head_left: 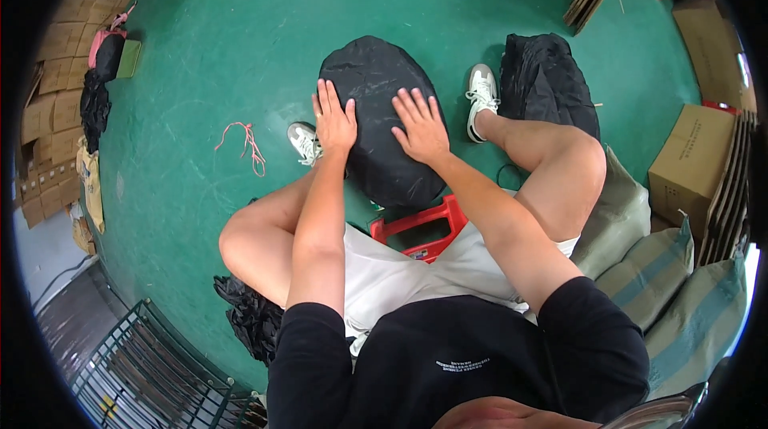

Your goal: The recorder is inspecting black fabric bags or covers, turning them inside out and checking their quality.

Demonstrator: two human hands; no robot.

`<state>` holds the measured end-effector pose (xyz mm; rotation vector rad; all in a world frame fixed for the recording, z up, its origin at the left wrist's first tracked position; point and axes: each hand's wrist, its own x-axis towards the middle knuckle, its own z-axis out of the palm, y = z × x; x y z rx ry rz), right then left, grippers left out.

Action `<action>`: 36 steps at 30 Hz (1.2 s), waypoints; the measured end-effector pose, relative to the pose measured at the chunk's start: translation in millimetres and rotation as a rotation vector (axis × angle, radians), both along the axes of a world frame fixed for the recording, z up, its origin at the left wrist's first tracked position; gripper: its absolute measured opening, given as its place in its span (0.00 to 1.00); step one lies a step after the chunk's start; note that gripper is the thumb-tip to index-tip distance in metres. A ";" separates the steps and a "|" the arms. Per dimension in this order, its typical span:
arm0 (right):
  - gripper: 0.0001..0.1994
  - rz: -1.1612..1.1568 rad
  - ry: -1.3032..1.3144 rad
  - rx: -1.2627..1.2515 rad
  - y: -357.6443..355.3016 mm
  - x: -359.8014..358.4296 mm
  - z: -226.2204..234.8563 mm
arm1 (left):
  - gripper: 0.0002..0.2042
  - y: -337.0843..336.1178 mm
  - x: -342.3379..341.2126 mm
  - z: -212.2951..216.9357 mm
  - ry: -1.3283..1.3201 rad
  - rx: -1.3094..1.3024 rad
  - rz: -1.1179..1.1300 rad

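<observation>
Two hands flat on the black fabric bundle point(376, 121), which sits on the green floor point(240, 37) between your feet, just past the red stool point(416, 225) you're on. Your left hand point(334, 121) rests on the bundle's left edge, fingers spread and pointing away from you; your right hand point(420, 129) lies on its middle-right, also spread. Neither grip is closed on anything: palms down, fingers apart, pressing not pinching.

To press it well, I'd say keep both palms level and the wrists straight, w/ weight going down thru the arms, not the fingertips. The left hand is near the rim, so shift it inward a bit or the fabric may slide out sideways. Keep the white shoes point(480, 97) braced either side as they are.

More black fabric point(548, 77) is piled by your right leg, another heap point(252, 313) under your left thigh; cardboard box point(692, 157) and woven sacks point(672, 269) sit to the right.
</observation>
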<state>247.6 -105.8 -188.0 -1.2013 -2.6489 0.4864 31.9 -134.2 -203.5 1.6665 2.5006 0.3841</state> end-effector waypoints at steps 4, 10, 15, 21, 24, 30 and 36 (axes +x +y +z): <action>0.36 -0.248 -0.016 -0.079 2.7 -8.2 -7.2 | 0.34 -40.1 29.1 -13.4 -0.468 0.069 0.461; 0.38 -0.222 -0.357 -0.095 -32.8 -6.2 13.2 | 0.48 -106.7 95.3 -10.2 -0.465 -0.003 0.505; 0.38 0.105 -0.628 -0.140 -78.0 4.6 38.1 | 0.60 -141.4 68.3 -15.2 -0.715 -0.178 0.298; 0.62 0.412 -0.870 -0.156 -118.9 6.8 56.5 | 0.42 -145.2 47.0 -4.8 -0.773 -0.341 0.339; 0.60 0.476 -0.815 -0.251 -105.8 10.5 66.5 | 0.30 -150.3 50.1 -1.7 -0.824 -0.380 0.507; 0.35 0.568 -0.446 -0.636 -20.7 18.3 77.9 | 0.16 -140.9 46.2 1.3 -0.964 -0.393 0.700; 0.30 0.143 -0.363 -0.307 125.8 93.3 120.7 | 0.08 -160.6 34.7 12.7 -0.840 -0.696 0.615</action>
